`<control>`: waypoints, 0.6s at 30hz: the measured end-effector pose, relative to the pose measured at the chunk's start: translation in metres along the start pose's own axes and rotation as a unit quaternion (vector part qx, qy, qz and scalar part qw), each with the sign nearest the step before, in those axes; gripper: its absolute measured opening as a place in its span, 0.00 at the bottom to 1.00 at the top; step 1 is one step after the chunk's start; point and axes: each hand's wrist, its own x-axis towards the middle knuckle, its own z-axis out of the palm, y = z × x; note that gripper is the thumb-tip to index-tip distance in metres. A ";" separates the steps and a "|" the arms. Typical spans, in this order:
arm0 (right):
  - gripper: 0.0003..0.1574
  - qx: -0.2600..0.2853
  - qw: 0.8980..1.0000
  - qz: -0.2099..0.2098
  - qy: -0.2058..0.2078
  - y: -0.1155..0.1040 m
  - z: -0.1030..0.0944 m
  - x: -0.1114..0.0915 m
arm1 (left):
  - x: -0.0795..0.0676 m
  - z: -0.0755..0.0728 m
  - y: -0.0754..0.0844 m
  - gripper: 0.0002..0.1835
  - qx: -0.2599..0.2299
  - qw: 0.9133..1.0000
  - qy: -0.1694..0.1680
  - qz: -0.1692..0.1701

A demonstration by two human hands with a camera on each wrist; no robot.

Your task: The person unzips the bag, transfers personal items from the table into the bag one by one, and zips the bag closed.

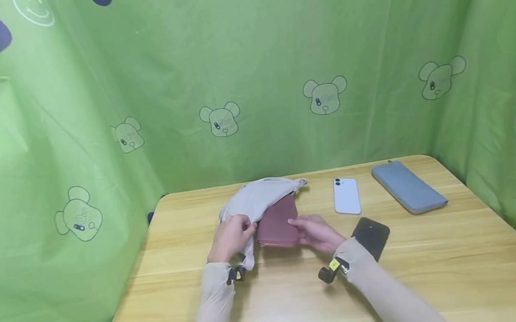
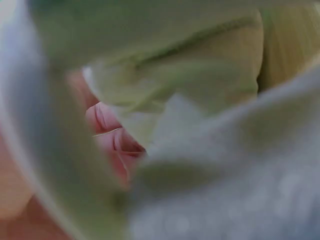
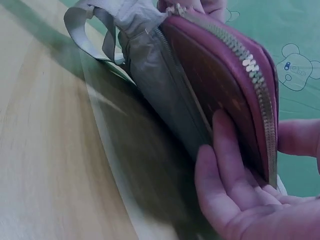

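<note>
A dark red zip-round wallet (image 1: 278, 222) sticks partly out of a light grey fabric bag (image 1: 261, 194); the rest of it is hidden inside. My right hand (image 1: 317, 232) grips the wallet's outer end, thumb on the upper face and fingers beneath. In the right wrist view the wallet's metal zip (image 3: 248, 62) runs along its edge, beside the bag's zipped opening (image 3: 180, 75). My left hand (image 1: 233, 234) pinches the bag's edge next to the wallet. Blurred grey cloth (image 2: 240, 175) covers much of the left wrist view, with some fingers (image 2: 107, 130) showing behind it.
To the right lie a white phone (image 1: 346, 196) and a blue-grey zip wallet (image 1: 407, 186). A black phone (image 1: 371, 237) lies partly under my right wrist. Green curtains (image 1: 269, 78) with bear prints stand behind and beside the wooden table (image 1: 289, 301).
</note>
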 end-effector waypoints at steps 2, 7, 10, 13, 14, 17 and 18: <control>0.21 0.004 1.000 -0.008 0.012 0.000 0.002 0.002 | 0.000 0.000 0.000 0.14 -0.002 1.000 -0.001 0.001; 0.26 0.001 0.999 -0.022 0.048 0.000 0.006 0.005 | 0.000 0.000 0.002 0.14 -0.001 1.000 0.002 0.003; 0.27 -0.001 0.997 -0.025 0.074 0.000 0.009 0.007 | 0.000 0.000 0.002 0.14 0.003 1.000 0.007 0.005; 0.28 -0.002 0.995 -0.027 0.099 0.000 0.013 0.009 | 0.001 0.001 0.002 0.15 0.004 1.000 0.010 0.007; 0.29 0.000 0.994 -0.026 0.108 0.000 0.014 0.009 | 0.001 0.001 0.002 0.15 0.004 1.000 0.011 0.008; 0.29 0.003 0.991 -0.023 0.130 0.000 0.017 0.009 | 0.001 0.001 0.001 0.16 0.005 1.000 0.010 0.008; 0.28 0.003 0.990 -0.021 0.138 -0.001 0.017 0.010 | 0.001 0.002 0.001 0.16 0.005 1.000 0.009 0.009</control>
